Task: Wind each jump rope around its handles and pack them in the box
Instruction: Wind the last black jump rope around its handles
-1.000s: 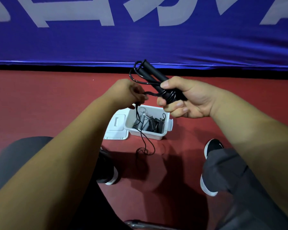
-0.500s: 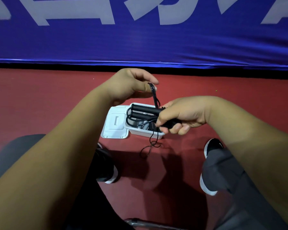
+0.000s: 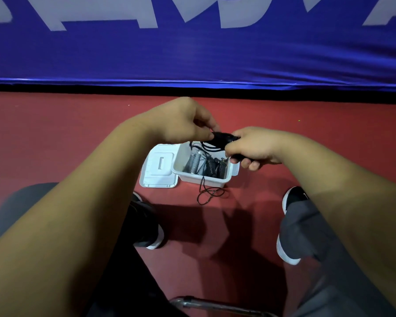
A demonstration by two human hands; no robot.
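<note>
Above open white box — right-hand grip wraps the jump rope handles, left-hand grip pinches their end, probably cord.

A sports hall: red court floor, blue lettered barrier banner.

Coils fill the box; the lid lies touching its left, the rope trails before it. Floor right of it is open.

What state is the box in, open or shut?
Open: the box has its lid lying flat beside it, and wound ropes show inside.
</note>
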